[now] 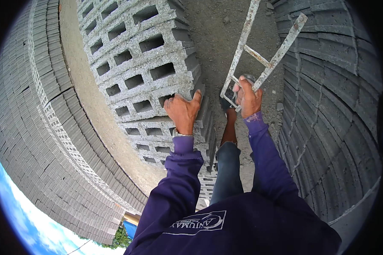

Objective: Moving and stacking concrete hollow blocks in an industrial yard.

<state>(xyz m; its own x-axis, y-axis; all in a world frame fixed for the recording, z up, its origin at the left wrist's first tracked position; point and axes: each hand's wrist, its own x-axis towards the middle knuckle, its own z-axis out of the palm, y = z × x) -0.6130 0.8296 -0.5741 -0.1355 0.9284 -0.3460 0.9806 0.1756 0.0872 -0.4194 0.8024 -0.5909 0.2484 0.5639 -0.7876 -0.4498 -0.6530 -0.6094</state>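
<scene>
My left hand (184, 111) rests on the end of a grey hollow concrete block (154, 103) in a tall stack. Its bent fingers reach over the edge of a hole while the thumb lies apart along the block's outer side; the fingertips are partly hidden. To the right, my right hand (248, 97) is closed around the near end of a worn, rusty metal frame (281, 50). This frame has two long bars, joined by crosspieces, that spread apart toward the far end. It hangs over the ground, clear of the blocks.
Another high wall of stacked blocks (332, 97) rises close on my right. Long rows of blocks (25, 127) curve along the far left beyond a strip of bare ground (87, 85). A narrow gravel aisle (212, 38) runs between the stacks, with my foot in it.
</scene>
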